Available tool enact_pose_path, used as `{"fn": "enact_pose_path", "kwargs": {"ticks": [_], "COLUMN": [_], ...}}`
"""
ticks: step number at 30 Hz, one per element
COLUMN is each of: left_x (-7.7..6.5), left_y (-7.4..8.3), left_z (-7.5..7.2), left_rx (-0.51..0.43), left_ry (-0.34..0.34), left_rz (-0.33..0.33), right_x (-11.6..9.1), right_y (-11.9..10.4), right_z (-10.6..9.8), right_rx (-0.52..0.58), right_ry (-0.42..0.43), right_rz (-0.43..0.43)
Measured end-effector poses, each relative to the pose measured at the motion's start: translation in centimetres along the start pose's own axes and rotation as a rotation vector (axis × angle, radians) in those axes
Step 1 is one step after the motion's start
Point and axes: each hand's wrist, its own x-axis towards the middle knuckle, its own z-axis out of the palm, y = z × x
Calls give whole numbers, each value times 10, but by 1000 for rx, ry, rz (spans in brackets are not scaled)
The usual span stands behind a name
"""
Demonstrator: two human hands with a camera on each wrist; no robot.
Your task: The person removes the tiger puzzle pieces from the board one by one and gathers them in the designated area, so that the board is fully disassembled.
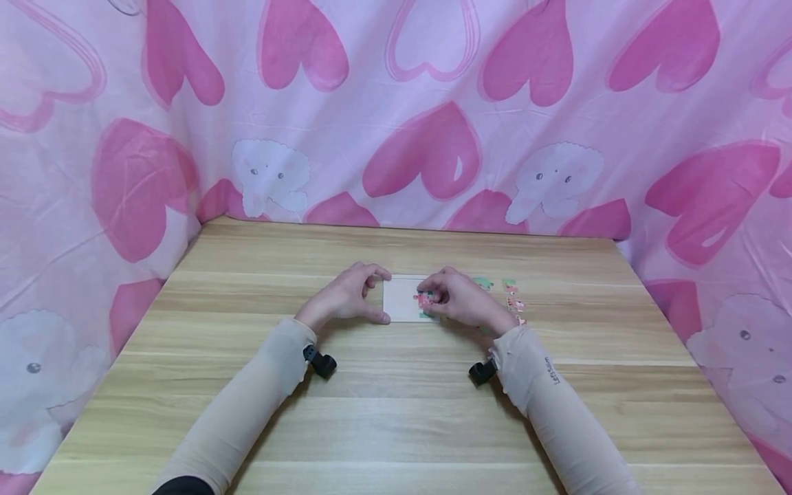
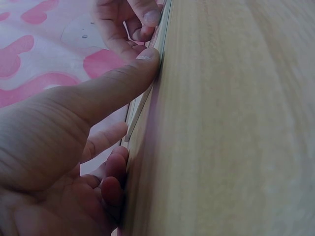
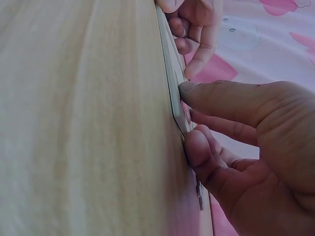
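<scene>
A flat white puzzle board [image 1: 399, 299] lies on the wooden table in the head view. My left hand [image 1: 353, 292] holds its left end, thumb at the near corner and index finger at the far one. Over the board's right part, my right hand [image 1: 464, 299] pinches a pink and green jigsaw puzzle piece [image 1: 423, 300] against the surface. The fingers hide much of that piece and the board's right end. In the right wrist view, the thumb [image 3: 211, 96] lies along the board's edge.
To the right of the right hand lie several loose puzzle pieces, among them a green one [image 1: 482, 282] and a pink striped one [image 1: 515, 304]; the forearm partly covers others. A pink heart-patterned curtain [image 1: 421, 151] borders the table [image 1: 396, 412] at the back and sides.
</scene>
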Motion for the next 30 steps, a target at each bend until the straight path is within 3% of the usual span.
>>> {"fn": "enact_pose_path", "kwargs": {"ticks": [30], "left_x": [0], "left_y": [0], "left_z": [1], "left_rx": [0], "left_ry": [8], "left_rz": [9], "right_x": [-2], "right_y": [0], "right_z": [-1], "right_rx": [-11], "right_ry": [41], "right_rz": [1]}}
